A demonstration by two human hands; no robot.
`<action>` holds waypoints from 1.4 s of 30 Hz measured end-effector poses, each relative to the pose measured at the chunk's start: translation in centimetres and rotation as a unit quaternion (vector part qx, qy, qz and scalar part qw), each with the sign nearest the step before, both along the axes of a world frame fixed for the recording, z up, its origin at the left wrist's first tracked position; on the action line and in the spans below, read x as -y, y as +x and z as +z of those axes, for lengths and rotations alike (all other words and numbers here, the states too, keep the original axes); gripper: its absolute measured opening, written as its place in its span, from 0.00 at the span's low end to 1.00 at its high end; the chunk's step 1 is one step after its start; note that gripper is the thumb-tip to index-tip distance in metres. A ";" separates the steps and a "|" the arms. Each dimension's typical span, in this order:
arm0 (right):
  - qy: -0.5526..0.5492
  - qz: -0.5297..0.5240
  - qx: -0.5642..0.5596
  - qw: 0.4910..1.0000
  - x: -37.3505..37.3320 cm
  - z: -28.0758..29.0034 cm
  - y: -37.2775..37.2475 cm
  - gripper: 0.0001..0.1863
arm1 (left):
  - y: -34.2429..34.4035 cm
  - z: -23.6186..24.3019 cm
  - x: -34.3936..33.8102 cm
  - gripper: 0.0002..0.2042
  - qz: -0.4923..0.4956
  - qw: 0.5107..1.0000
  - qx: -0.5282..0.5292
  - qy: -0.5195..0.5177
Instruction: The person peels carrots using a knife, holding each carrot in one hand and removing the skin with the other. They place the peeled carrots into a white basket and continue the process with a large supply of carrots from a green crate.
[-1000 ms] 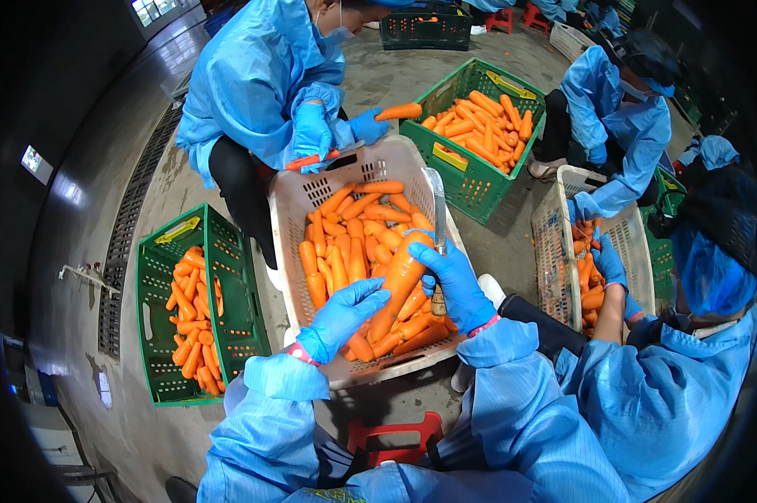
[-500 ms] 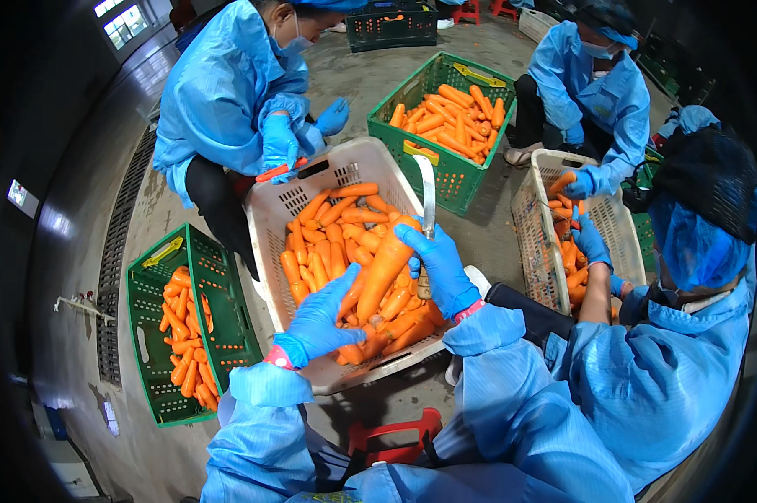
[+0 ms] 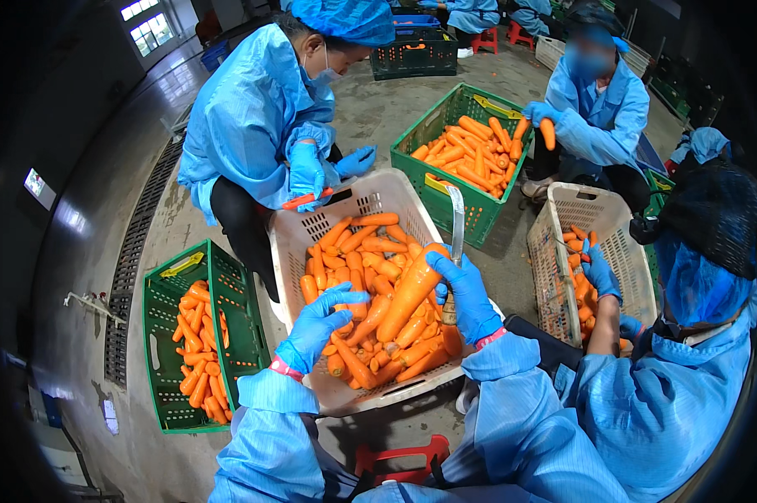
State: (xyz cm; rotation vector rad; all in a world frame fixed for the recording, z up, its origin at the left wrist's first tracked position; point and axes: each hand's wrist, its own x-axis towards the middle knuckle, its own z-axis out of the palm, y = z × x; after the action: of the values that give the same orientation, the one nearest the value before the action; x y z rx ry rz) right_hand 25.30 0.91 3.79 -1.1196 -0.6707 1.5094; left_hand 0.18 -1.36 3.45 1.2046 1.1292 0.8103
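Observation:
My right hand [image 3: 466, 298] in a blue glove grips a big carrot [image 3: 409, 298] along with an upright curved knife [image 3: 457, 216], whose wooden handle is partly hidden behind the fingers. Left of that carrot, my left hand [image 3: 320, 325] has its fingers apart and bent over loose carrots, holding nothing that I can see; whether it touches them I cannot tell. Both hands are over a white perforated crate [image 3: 290, 243] full of carrots [image 3: 378, 220].
Green crates of carrots [image 3: 156, 352] [image 3: 479, 214] stand left and behind, another white crate [image 3: 546, 277] right. Co-workers [image 3: 244, 126] [image 3: 596, 117] [image 3: 663, 394] crouch around them. A red stool [image 3: 403, 453] is below me; a floor drain [image 3: 139, 251] runs along the left.
My left hand has come away from the big carrot, leftward. The back-right co-worker has raised a carrot out of their crate. The upper-left co-worker no longer holds up a carrot.

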 end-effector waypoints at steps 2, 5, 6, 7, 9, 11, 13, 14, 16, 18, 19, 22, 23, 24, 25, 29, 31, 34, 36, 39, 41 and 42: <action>0.003 0.002 0.004 1.000 0.0 -0.1 0.2 0.23 | 0.5 0.7 0.2 0.09 -0.004 1.000 -0.019 0.019; -0.001 0.020 0.012 1.000 0.0 -0.6 0.6 0.24 | 0.4 -0.2 -0.2 0.12 -0.041 0.995 -0.072 0.049; 0.000 0.038 0.013 0.999 -0.1 -0.6 0.1 0.25 | -1.1 -1.9 -0.7 0.14 -0.057 0.991 -0.098 0.068; 0.004 0.044 0.007 0.999 0.0 -0.4 0.1 0.25 | -0.7 -2.0 -0.6 0.14 -0.053 0.988 -0.114 0.084; 0.013 0.056 -0.005 0.998 0.4 0.0 -0.3 0.25 | 0.3 -2.2 -0.1 0.14 -0.015 0.982 -0.146 0.118; 0.007 0.085 -0.014 0.996 0.7 0.5 -0.7 0.25 | 1.0 -1.9 0.0 0.12 0.010 0.902 -0.311 0.300; 0.011 0.103 -0.031 0.994 0.8 0.8 -1.0 0.26 | 1.4 -0.8 0.2 0.12 -0.013 0.849 -0.421 0.320; 0.008 0.108 -0.025 0.994 0.9 0.8 -1.0 0.26 | 1.5 -0.4 0.4 0.12 -0.024 0.817 -0.475 0.327; 0.004 0.120 -0.013 0.993 1.1 1.0 -0.9 0.26 | 1.1 -1.7 0.1 0.11 -0.035 0.839 -0.446 0.309; 0.005 0.117 -0.017 0.993 1.0 1.3 -0.9 0.25 | 1.0 -1.6 -0.4 0.10 -0.029 0.878 -0.380 0.289; 0.005 0.116 -0.019 0.993 0.9 1.3 -0.9 0.25 | 0.9 -1.5 -0.5 0.12 -0.015 0.914 -0.314 0.257; 0.014 0.104 -0.016 0.994 0.5 1.1 -0.9 0.25 | 1.4 -0.7 -0.2 0.15 0.043 0.997 -0.063 -0.004; 0.013 0.107 -0.013 0.994 0.5 1.0 -0.9 0.26 | 1.7 -0.6 -0.1 0.16 0.054 0.998 -0.030 -0.028; 0.006 0.107 -0.010 0.994 0.5 0.9 -0.8 0.26 | 2.0 -0.4 -0.1 0.15 0.054 0.997 -0.014 -0.046; 0.000 0.105 -0.005 0.994 0.6 0.8 -0.5 0.26 | 2.5 -0.2 -0.2 0.15 0.052 0.997 0.004 -0.064; 0.006 0.116 -0.013 0.993 0.5 0.7 -0.6 0.26 | 2.1 -1.5 -0.3 0.14 0.023 0.994 -0.075 0.077; 0.009 0.125 -0.022 0.992 0.3 0.6 -0.9 0.26 | 2.0 -2.5 0.1 0.18 0.025 0.965 -0.166 0.202; -0.003 0.128 -0.037 0.991 0.2 0.8 -1.1 0.25 | 2.4 -2.3 0.4 0.24 0.031 0.979 -0.143 0.142; -0.009 0.132 -0.063 0.989 0.4 0.9 -1.3 0.26 | 2.6 -1.3 0.2 0.26 0.024 0.990 0.075 -0.118; -0.001 0.146 -0.086 0.986 0.8 0.5 -1.9 0.27 | 4.0 0.6 0.6 0.28 -0.080 0.939 0.245 -0.228; 0.016 0.169 -0.092 0.981 1.0 0.9 -2.3 0.28 | 4.8 1.5 1.4 0.29 -0.046 0.915 0.283 -0.283; 0.024 0.157 -0.057 0.986 1.1 1.1 -2.5 0.28 | 4.2 0.5 1.2 0.29 -0.075 0.914 0.292 -0.272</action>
State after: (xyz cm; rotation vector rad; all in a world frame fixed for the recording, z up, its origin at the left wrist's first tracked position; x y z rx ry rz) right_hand 22.81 -0.17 4.90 -0.9129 -0.8290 1.8000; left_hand 4.40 -2.57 3.96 0.5144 0.6814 0.6168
